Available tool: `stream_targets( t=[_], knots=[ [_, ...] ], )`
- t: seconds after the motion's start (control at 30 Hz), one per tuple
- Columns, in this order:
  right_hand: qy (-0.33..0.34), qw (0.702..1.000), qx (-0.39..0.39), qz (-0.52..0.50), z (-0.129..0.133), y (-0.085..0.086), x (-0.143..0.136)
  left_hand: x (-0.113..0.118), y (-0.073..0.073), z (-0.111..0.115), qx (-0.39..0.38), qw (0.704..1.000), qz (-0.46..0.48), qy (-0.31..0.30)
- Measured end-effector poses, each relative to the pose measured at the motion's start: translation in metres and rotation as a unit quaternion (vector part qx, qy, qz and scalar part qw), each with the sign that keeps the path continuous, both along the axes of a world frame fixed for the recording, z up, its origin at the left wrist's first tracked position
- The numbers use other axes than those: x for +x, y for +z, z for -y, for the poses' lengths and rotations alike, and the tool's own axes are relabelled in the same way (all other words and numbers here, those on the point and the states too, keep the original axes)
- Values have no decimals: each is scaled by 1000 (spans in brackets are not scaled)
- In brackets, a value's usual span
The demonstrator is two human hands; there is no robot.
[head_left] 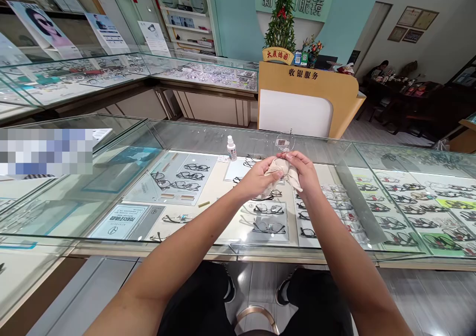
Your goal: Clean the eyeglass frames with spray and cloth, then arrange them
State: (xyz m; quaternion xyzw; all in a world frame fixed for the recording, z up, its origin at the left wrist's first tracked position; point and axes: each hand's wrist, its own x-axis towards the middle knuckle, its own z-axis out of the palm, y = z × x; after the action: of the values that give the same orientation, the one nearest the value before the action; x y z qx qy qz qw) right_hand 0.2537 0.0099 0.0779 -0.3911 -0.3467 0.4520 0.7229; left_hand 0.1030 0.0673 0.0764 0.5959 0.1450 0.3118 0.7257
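Cloth [280, 166], pale and bunched, right in the middle now, pinched from both sides! Close in: left hand [261, 174] with thumb pressed onto the folds, right hand [304, 170] curled round the other side, fingertips meeting or almost meeting at the top. And just past those fingertips, thin-rimmed glasses [285, 142], lens poking up beyond the cloth; exact grip on the rim hidden, cannot tell. Holds it all over the glass counter [186, 137], nearer the far edge than the near one. Forearms [189, 256] reaching in across the near edge, spread wide toward the body, plenty of elbow room between. Out to the left, small white bottle [231, 149], upright, near the far edge, with a gap before the left hand. Under the glass, rows of display frames [269, 208]. Off to the right, broad run of counter, more frames [412, 207] beneath. Past the far edge, open floor [386, 125] on the right and the cash desk [273, 71] straight ahead.
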Motion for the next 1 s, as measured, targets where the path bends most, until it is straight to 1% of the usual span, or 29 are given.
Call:
stream_targets(
  t=[0.1, 0.2, 0.37, 0.43, 0.6, 0.7, 0.83, 0.93, 1.0],
  knots=[
    [8, 1000, -14, -1, 2, 2, -4, 2, -3, 2, -14, 1000, 5, 5],
    [16, 999, -28, -1, 4, 4, -7, 5, -7, 1, -21, 1000, 3, 23],
    [31, 999, -20, 9, 6, 6, -7, 6, -9, -3, 1, 998, 11, 64],
    [25, 999, -21, 12, 6, 6, -6, 6, -8, -3, 11, 997, 13, 71],
    [4, 1000, -9, 16, 2, 4, 0, 2, -2, 2, 13, 999, 2, 32],
    [-1, 1000, 0, 18, 2, 3, 0, 0, 3, 5, 8, 1000, 3, 23],
    [19, 1000, -6, 23, 4, 4, -6, 1, 5, 7, -8, 999, -10, 47],
    [30, 999, -4, 33, 5, 6, -8, 2, 4, 6, 1, 997, 0, 80],
    [28, 999, -3, 39, 6, 6, -8, 2, 3, 3, 11, 996, 2, 88]
  ],
)
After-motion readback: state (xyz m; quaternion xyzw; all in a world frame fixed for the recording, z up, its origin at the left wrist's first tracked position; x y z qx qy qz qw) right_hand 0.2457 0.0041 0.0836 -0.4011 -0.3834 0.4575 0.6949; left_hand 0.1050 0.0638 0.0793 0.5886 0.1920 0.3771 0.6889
